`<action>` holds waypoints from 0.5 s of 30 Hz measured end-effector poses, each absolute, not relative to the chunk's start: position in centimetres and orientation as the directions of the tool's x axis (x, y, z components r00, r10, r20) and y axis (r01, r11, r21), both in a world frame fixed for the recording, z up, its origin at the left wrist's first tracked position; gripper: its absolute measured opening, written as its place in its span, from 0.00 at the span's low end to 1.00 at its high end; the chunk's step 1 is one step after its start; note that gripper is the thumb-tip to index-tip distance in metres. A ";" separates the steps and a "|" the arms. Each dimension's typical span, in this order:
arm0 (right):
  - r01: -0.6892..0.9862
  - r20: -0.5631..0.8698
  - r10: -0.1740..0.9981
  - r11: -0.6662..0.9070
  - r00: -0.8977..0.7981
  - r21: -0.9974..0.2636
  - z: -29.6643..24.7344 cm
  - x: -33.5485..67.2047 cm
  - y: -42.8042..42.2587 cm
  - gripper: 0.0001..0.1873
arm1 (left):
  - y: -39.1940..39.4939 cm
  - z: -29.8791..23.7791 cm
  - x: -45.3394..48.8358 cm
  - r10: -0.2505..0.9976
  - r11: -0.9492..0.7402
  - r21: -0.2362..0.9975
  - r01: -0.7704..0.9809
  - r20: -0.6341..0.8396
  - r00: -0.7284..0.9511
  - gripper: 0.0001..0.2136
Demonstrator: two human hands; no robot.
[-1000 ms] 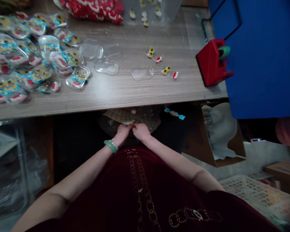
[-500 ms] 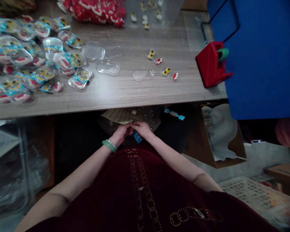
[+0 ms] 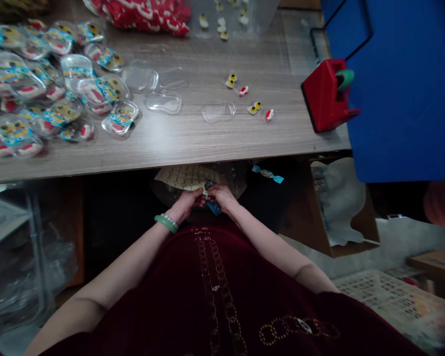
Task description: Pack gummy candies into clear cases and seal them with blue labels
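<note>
Below the table's front edge, my left hand (image 3: pixel 190 201) and my right hand (image 3: pixel 224 198) meet over my lap with fingertips pinched together. A crumpled blue wrapper (image 3: pixel 214 208) shows between them, gripped by the right fingers. What exactly the left fingertips pinch is too small to tell; they sit against the near edge of a pale yellow sheet (image 3: pixel 187 177) with rows of blue marks. That sheet lies over clear plastic in my lap. To the right, a twisted blue candy wrapper (image 3: pixel 267 174) rests on the dark cloth.
Many filled clear packs (image 3: pixel 59 81) are heaped on the table's left. Clear trays (image 3: pixel 163 102) and small yellow eye-shaped candies (image 3: pixel 254 107) lie mid-table. A red bag (image 3: pixel 144 15) is behind; a red tape dispenser (image 3: pixel 326 96) stands right, above an open carton (image 3: pixel 341 207).
My right hand has shifted slightly right and turned, and the blue wrapper has moved with it. More of the wrapper now shows above the fingers. The left hand stays nearly in place.
</note>
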State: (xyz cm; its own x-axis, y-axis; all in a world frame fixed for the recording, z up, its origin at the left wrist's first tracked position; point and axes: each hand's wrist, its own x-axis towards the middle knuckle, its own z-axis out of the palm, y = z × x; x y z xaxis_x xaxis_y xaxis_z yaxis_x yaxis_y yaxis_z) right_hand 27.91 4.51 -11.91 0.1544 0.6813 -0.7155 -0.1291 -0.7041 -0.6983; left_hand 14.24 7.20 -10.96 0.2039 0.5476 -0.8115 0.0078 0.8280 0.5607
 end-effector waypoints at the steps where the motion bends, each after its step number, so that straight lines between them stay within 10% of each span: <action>1: -0.151 -0.718 0.675 -0.702 0.169 -0.696 -11.9 27.9 4.6 0.04 | 7.3 -11.0 14.1 0.541 0.834 0.552 0.004 -0.819 0.189 0.10; 15: -0.315 -0.671 0.728 -0.610 0.139 -0.727 -5.3 34.4 1.3 0.03 | 7.7 -12.0 13.1 0.538 0.840 0.541 -0.052 -0.841 -0.053 0.04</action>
